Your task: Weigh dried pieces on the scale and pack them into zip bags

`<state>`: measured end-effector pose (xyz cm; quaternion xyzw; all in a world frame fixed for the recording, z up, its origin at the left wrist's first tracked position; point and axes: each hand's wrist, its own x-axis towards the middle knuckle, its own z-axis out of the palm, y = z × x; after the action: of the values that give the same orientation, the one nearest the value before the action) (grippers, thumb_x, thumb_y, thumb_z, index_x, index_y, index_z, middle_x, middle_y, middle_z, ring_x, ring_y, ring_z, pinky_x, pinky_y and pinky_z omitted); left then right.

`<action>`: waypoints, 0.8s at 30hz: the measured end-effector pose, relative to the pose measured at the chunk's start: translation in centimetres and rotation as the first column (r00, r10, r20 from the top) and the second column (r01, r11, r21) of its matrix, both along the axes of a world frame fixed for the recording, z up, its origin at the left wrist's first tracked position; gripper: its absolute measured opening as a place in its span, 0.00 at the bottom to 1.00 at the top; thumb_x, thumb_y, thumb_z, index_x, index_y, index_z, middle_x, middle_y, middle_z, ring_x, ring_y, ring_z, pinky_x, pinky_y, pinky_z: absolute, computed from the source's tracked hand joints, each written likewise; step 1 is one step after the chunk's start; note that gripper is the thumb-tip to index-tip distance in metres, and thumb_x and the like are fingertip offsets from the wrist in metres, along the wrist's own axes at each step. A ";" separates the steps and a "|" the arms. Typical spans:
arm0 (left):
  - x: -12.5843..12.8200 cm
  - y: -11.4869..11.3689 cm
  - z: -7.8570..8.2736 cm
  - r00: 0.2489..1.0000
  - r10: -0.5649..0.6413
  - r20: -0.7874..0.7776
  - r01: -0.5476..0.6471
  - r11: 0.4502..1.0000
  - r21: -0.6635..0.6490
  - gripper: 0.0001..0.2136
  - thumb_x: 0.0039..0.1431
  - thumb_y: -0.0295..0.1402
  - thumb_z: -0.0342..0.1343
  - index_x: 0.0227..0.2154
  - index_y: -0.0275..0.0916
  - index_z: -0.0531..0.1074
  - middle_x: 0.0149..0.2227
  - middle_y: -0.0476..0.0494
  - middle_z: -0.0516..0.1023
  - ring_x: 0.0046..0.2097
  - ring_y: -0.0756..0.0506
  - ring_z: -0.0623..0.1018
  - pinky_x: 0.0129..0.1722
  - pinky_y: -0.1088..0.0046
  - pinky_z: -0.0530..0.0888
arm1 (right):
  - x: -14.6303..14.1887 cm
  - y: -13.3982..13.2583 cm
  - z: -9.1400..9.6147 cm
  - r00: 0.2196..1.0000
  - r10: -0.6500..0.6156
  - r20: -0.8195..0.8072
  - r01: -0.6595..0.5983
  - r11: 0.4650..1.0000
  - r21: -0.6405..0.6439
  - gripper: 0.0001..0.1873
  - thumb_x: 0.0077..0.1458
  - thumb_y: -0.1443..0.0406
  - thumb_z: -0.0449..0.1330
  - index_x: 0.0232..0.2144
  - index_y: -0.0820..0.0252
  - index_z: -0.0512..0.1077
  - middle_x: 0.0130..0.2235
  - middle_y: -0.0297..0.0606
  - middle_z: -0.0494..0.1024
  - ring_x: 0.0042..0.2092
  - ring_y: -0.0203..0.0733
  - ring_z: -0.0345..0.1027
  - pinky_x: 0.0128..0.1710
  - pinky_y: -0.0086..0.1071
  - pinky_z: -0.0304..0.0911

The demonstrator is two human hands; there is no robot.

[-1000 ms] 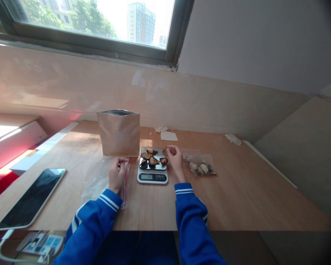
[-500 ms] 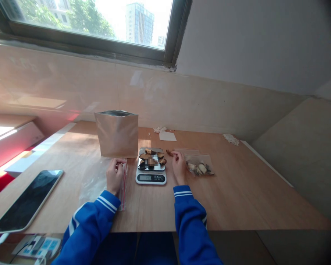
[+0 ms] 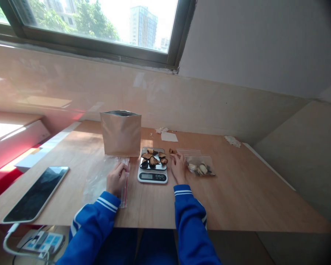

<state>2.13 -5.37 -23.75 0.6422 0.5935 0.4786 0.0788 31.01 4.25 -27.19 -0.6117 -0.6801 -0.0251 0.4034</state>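
A white kitchen scale stands before me, its display lit. Several brown dried slices, which look like dried mushroom or root, lie on its metal plate. My right hand rests just right of the scale, fingers stretched forward. Right beyond those fingertips lies another small brown dried slice. To the left of the scale my left hand is loosely curled, with nothing visible in it, over a clear zip bag lying flat. Beside my right hand is a zip bag of pale dried slices.
An open kraft pouch stands upright behind the flat bag. A phone with a white cable lies at the left. A power strip sits below the table edge. White paper and crumpled tissue lie toward the wall.
The view has shifted slightly. My right fingers have drawn back a little from the small brown slice, which they were touching. My left hand has turned slightly and stays over the flat bag.
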 end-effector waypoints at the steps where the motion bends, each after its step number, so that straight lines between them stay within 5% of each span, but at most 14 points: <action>1: 0.0 0.2 0.0 1.000 -0.001 -0.013 0.001 0.999 -0.034 0.10 0.57 0.27 0.44 0.24 0.41 0.66 0.30 0.47 0.73 0.31 0.48 0.73 0.33 0.73 0.67 | 0.0 0.0 0.0 1.000 0.000 -0.004 0.000 1.000 -0.001 0.17 0.57 0.70 0.48 0.41 0.58 0.75 0.44 0.45 0.67 0.49 0.48 0.59 0.52 0.45 0.56; 8: -0.4 0.4 -0.7 0.996 -0.021 -0.086 0.008 0.988 -0.155 0.10 0.57 0.28 0.43 0.27 0.41 0.69 0.32 0.47 0.74 0.33 0.47 0.74 0.35 0.71 0.68 | -0.2 -0.1 0.0 0.999 -0.012 -0.031 0.012 1.000 -0.001 0.15 0.57 0.69 0.47 0.36 0.59 0.74 0.42 0.46 0.67 0.47 0.49 0.59 0.50 0.45 0.56; 24: 0.2 -0.7 -1.1 0.992 0.014 -0.123 -0.028 0.993 -0.117 0.06 0.59 0.34 0.46 0.34 0.40 0.67 0.36 0.42 0.71 0.36 0.42 0.75 0.38 0.64 0.71 | -0.2 0.0 0.0 0.998 -0.023 -0.063 0.023 1.000 0.000 0.14 0.57 0.70 0.48 0.37 0.60 0.73 0.42 0.45 0.67 0.47 0.48 0.59 0.52 0.45 0.55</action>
<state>2.28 -6.07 -24.87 0.6581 0.6311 0.4035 0.0754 30.83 4.22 -27.21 -0.6197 -0.6599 -0.0106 0.4247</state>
